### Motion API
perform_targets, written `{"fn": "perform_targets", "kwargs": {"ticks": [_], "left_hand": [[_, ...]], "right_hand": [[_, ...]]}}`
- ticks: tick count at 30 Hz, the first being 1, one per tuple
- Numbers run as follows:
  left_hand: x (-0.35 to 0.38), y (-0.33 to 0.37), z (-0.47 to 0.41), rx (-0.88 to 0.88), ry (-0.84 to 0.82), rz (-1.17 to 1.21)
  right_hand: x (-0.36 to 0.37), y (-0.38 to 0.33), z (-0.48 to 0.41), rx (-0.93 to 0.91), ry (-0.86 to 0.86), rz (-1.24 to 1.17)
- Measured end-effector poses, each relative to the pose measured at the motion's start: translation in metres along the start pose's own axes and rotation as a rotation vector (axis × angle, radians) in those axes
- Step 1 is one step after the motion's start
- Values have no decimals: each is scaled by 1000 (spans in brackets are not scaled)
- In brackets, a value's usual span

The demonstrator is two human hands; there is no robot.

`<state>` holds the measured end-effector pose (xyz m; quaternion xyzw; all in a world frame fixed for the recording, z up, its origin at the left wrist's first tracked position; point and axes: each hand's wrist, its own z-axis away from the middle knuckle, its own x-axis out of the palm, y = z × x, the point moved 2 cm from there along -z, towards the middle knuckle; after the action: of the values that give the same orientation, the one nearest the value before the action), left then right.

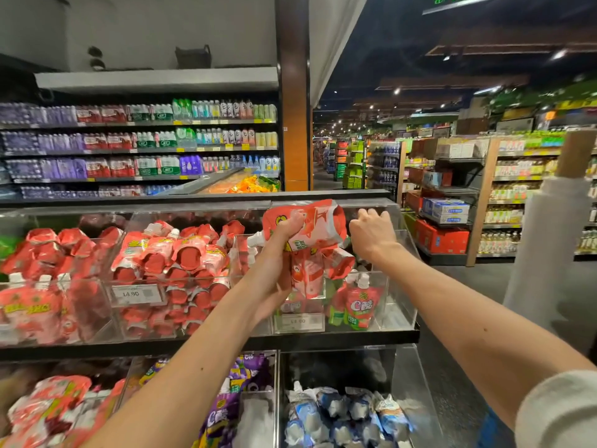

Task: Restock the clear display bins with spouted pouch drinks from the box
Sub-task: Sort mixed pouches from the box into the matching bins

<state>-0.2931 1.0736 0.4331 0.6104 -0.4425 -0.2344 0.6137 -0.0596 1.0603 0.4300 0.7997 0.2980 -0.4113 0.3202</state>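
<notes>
The left hand [284, 244] gripped a bunch of red pouches [311, 221] above the clear bin [392, 305] at the shelf's [355, 337] right end. The right hand [371, 236] reached into the bin, and I could not tell whether it held anything. The price tags [137, 294] read 14.90. Supermarket aisles of bottles [139, 140] stood behind.

bottle shelves [139, 147] | wooden pillar [295, 124] | dark ceiling [403, 43], spotlights [396, 91] | floor [468, 278] probably grey

A single wide-angle head-worn view looks forward and slightly down from close range, facing the clear display bins [402, 279] straight on, with the store aisle [323, 177] receding beyond at right.
</notes>
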Motion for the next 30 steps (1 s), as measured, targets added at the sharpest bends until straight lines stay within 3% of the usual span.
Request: {"fn": "perform_targets", "kwargs": {"ticks": [5, 9, 11, 13, 15, 17, 19, 23, 28, 30], "left_hand": [[-11, -2, -1, -23, 15, 5], [-24, 1, 4, -34, 17, 27], [-32, 4, 8, -41, 19, 74], [-42, 6, 13, -56, 8, 97], [-55, 7, 19, -72, -10, 93], [-68, 7, 25, -63, -39, 87], [-84, 6, 33, -36, -60, 108], [-108, 2, 61, -49, -87, 169], [-144, -4, 94, -63, -76, 282], [-160, -3, 111, -50, 0, 322]], "right_hand": [[11, -3, 5, 31, 6, 52], [4, -2, 6, 63, -107, 46], [1, 0, 6, 45, -66, -5], [-12, -6, 15, 74, 139, -259], [-40, -23, 39, 168, 272, -769], [-69, -50, 67, 189, 122, -1236], [-83, -87, 96, 202, -202, -1524], [-74, -147, 132, 241, -489, -1695], [-78, -207, 164, 243, -687, -1974], [-85, -231, 174, 222, -764, -2096]]}}
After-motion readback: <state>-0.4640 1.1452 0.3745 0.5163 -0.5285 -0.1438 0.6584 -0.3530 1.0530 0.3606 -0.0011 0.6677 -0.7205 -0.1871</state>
